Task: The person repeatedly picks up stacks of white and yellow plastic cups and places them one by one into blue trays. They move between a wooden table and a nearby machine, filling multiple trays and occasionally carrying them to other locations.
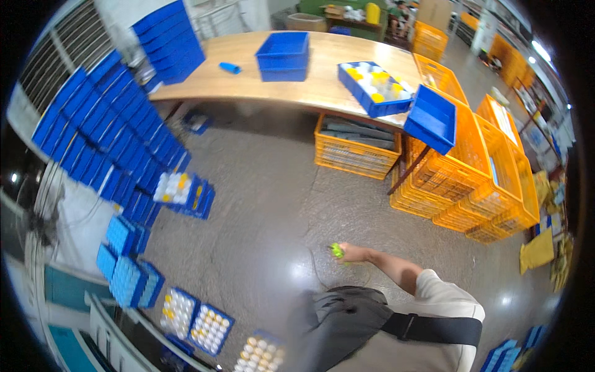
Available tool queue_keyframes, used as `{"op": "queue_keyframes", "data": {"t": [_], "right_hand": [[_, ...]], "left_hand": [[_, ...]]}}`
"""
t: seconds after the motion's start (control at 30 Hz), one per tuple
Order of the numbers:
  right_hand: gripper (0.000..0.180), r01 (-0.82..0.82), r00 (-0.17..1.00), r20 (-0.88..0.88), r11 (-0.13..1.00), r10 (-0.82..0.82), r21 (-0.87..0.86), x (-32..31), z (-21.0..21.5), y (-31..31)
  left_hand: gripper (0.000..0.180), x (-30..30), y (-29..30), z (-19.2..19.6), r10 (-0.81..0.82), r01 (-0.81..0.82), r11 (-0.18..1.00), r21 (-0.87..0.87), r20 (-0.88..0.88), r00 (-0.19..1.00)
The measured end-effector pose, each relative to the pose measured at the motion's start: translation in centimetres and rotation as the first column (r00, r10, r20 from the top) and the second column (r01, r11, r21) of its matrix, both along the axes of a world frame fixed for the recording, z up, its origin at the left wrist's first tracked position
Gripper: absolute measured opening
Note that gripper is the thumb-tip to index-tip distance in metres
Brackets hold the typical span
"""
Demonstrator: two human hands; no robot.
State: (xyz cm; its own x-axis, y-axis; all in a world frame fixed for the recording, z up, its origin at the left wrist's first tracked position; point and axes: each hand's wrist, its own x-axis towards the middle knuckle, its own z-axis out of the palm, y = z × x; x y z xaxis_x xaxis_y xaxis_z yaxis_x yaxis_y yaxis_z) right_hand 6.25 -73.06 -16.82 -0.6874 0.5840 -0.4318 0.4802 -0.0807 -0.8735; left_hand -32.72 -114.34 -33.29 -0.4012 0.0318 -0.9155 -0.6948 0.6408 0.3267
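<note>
Right grip (353, 253) is wrapped around a small green object (336, 250) protruding at its left; object judged light, stiff, best held mid-body. Left grip unseen, state undetermined.

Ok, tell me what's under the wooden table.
An orange crate stands under the right part of the wooden table, holding grey pieces. A blue item lies near the table's left end. The table hides whatever is farther back; the grey pieces cover the crate's bottom.

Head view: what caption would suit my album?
Right hand holding a bright-green object, blue trays stacked at left, yellow crates at right.
</note>
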Motion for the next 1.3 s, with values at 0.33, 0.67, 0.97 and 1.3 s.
{"op": "queue_keyframes", "data": {"t": [0.33,0.67,0.97,1.3], "right_hand": [[0.022,0.581,0.813,0.036,0.808,-0.581,-0.1,13.9,-1.8,9.8],[0.021,0.805,0.575,-0.15,0.589,-0.804,-0.076,19.3,2.8,21.0],[0.02,0.818,0.466,-0.294,0.533,-0.835,-0.217,31.8,-0.3,32.1],[0.025,0.67,0.738,0.143,0.741,-0.659,-0.043,40.5,-11.2,39.4]], "left_hand": [[0.028,-13.0,40.2,-6.9,-0.43,0.413,0.902,-0.123,-0.189,0.883],[0.057,27.4,92.0,7.4,-0.884,0.604,0.297,0.74,-0.026,0.466],[0.055,64.2,100.6,18.6,-0.613,-0.086,0.646,0.759,0.582,0.534],[0.052,45.3,103.8,19.6,-0.46,0.208,0.658,0.724,0.167,0.872]]}}
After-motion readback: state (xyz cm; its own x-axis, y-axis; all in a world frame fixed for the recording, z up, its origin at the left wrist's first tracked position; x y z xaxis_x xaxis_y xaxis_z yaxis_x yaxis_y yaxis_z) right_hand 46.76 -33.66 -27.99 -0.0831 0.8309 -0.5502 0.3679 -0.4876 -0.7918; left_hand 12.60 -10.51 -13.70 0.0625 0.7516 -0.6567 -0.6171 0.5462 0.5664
